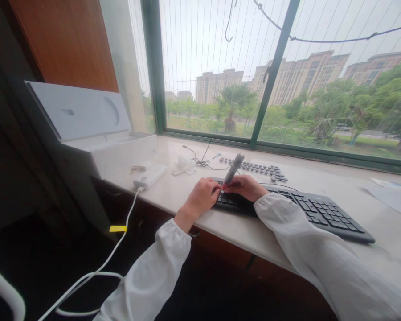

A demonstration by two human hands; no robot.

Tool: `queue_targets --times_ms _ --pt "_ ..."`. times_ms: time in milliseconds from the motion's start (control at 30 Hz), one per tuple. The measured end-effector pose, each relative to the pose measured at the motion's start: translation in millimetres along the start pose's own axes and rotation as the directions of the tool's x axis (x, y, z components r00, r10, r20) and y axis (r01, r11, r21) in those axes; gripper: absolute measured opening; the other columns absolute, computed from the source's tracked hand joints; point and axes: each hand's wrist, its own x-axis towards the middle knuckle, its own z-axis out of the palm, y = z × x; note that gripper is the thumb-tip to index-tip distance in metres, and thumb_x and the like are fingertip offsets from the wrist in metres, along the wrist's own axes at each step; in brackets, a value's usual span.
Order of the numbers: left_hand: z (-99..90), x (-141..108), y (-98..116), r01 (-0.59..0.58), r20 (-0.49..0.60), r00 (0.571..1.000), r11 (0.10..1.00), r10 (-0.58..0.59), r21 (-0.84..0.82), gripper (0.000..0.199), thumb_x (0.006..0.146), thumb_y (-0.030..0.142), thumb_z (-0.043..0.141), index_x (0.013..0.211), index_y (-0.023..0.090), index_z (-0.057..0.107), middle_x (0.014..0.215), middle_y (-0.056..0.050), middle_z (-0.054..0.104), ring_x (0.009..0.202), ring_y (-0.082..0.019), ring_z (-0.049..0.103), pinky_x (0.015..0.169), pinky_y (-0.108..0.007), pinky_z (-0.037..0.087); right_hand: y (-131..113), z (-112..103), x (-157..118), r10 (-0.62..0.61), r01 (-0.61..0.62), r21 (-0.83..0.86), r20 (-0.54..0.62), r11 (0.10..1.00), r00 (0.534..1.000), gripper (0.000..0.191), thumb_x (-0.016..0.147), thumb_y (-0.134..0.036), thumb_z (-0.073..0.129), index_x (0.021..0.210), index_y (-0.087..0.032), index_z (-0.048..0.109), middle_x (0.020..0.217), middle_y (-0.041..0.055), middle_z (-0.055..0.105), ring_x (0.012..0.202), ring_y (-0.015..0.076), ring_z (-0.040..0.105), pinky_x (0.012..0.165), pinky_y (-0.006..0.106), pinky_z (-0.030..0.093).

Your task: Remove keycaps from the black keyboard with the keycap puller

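Observation:
A black keyboard [330, 215] lies along the front of the counter, with both hands over its left part. My right hand [246, 187] is closed around a thick grey pen-like tool [233, 168], which stands tilted with its lower end at the keys. Close beside it, my left hand [201, 197] has its fingertips pinched together at the keyboard's surface. Whatever those fingers may hold is too small to make out. Behind the keyboard, loose dark keycaps [260, 169] are laid out in rows. The fingers hide part of the keys.
An open white box [123, 154] stands at the left end of the counter. Nearer are a white device [150, 175] with a white cable [128, 218] hanging off the edge, and crumpled clear plastic [184, 166]. A thin black cord [203, 163] lies behind. Papers [396, 196] rest at right.

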Motion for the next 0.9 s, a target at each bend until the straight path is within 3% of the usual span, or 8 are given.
queue_targets --times_ms 200,600,900 --pt "-0.9 -0.5 0.9 -0.009 -0.011 1.000 1.000 0.009 0.004 0.013 0.085 0.018 0.056 0.085 0.018 0.069 0.086 -0.004 0.065 0.082 -0.017 0.058 0.080 -0.030 0.047 3.3 0.6 4.4 -0.057 0.056 0.011 0.066 0.998 0.996 0.038 0.066 -0.051 0.071 0.078 -0.015 0.067 0.082 0.0055 0.071 0.080 0.0227 0.066 0.074 0.034 0.051" --pt "-3.9 0.6 2.0 0.023 0.016 1.000 0.999 -0.024 0.028 0.016 0.086 0.018 0.053 0.088 0.019 0.069 0.085 -0.005 0.065 0.085 -0.018 0.060 0.081 -0.031 0.048 2.2 3.7 0.6 -0.114 0.113 -0.133 0.002 0.985 0.993 0.032 0.073 -0.048 0.067 0.080 -0.017 0.068 0.079 0.0034 0.071 0.078 0.0202 0.065 0.069 0.028 0.048" --pt "-4.6 0.7 3.6 0.042 0.010 0.999 0.999 -0.042 0.015 0.015 0.084 0.018 0.055 0.090 0.020 0.068 0.088 -0.005 0.065 0.086 -0.018 0.060 0.082 -0.032 0.048 3.6 -2.2 4.3 -0.142 0.151 -0.170 0.066 0.974 0.988 0.031 0.075 -0.046 0.066 0.085 -0.017 0.070 0.081 0.0033 0.071 0.079 0.0198 0.065 0.071 0.027 0.047"
